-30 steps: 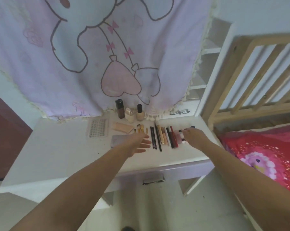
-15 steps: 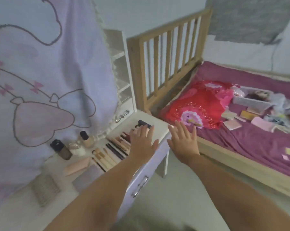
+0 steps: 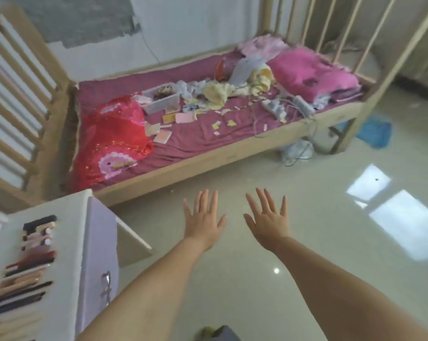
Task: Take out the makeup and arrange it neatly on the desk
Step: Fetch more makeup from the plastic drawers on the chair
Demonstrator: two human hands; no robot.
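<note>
Both hands hover over the bare floor, palms down with fingers spread and holding nothing: my left hand and my right hand. At the lower left stands the white desk, with a row of makeup pencils, brushes and tubes laid side by side on it. Across the floor on the bed sits a white basket with flat makeup compacts and palettes scattered beside it. Neither hand touches the desk or the bed.
A red flowered pillow lies at the bed's left end. Pink blankets, crumpled cloth, paper scraps and a power strip litter the bed. A wooden rail stands at left. The desk drawer front faces the glossy floor.
The view has swung right from the desk to the bed. Both hands left the desk edge and now hang spread over the floor, empty.
</note>
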